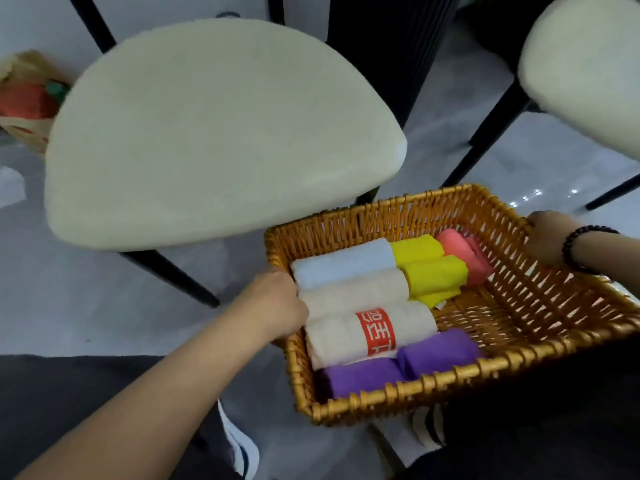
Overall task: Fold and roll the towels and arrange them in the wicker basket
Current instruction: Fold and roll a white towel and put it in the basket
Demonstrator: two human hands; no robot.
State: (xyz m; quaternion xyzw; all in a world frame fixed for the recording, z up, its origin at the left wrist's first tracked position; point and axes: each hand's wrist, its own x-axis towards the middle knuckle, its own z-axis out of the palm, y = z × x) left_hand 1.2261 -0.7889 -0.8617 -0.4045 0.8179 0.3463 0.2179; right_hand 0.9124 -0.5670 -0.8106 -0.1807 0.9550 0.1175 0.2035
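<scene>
The wicker basket point(540, 317) is held low in front of me, tilted toward my lap. My left hand point(277, 303) grips its left rim and my right hand point(550, 237) grips its far right rim. Rolled towels fill its left half: a white towel point(343, 261), a beige towel point(353, 292), a beige towel with a red label point(370, 336), two purple towels point(436, 351), two yellow towels point(433, 271) and a pink towel point(464, 254). The basket's right half shows bare weave.
A cream cushioned chair point(214, 129) on black legs stands just beyond the basket. A second cream chair point(588, 67) is at the upper right. A paper bag point(27, 95) with red and green contents sits on the grey floor at the left.
</scene>
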